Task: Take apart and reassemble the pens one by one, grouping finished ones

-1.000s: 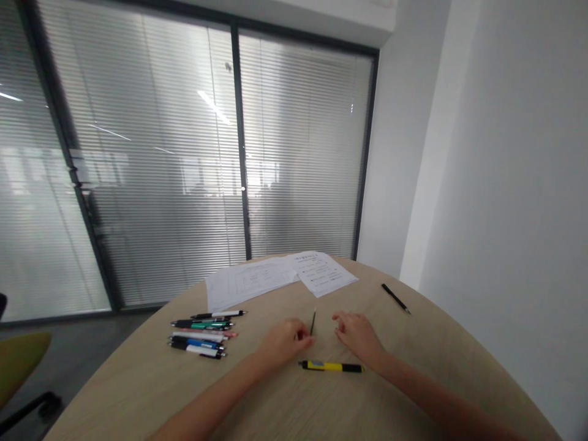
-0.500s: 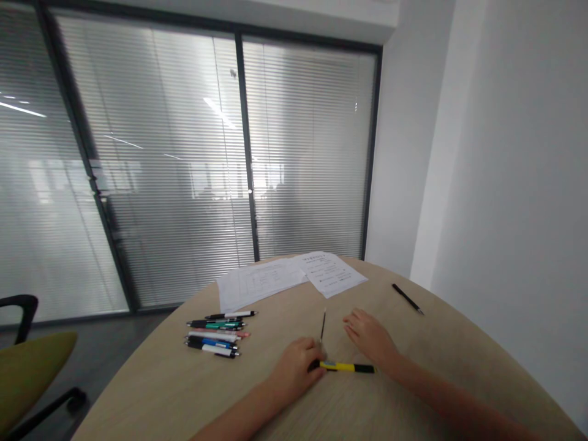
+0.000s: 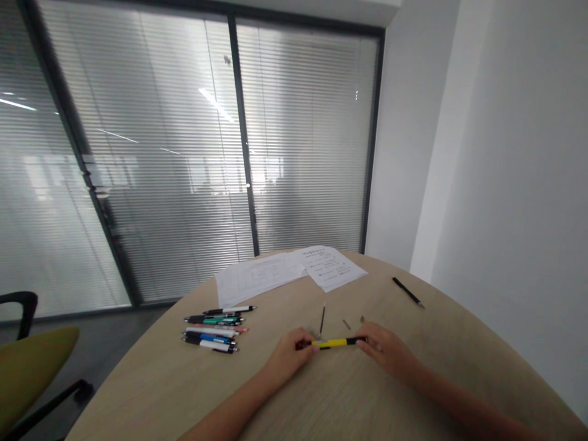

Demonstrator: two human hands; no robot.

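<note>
A yellow and black pen (image 3: 336,343) lies level between my two hands. My left hand (image 3: 291,349) pinches its left end, and my right hand (image 3: 382,344) has its fingers closed on the black right end. Just beyond the pen, a thin dark pen refill (image 3: 322,320) rests on the table, its lower end close to my left fingers. A small spring-like piece (image 3: 346,324) lies to the right of the refill. Near my right fingertips is another tiny dark piece (image 3: 362,318), too small to name.
On the round wooden table (image 3: 294,404), several pens (image 3: 215,331) lie in a group at the left. Printed sheets (image 3: 261,278) are spread at the far edge. A black pen (image 3: 408,292) lies at the right. A green chair (image 3: 37,367) stands left of the table.
My right hand has come down onto the pen's right end, leaving small pieces on the table where it was. The pen has moved slightly away from me in my left hand.
</note>
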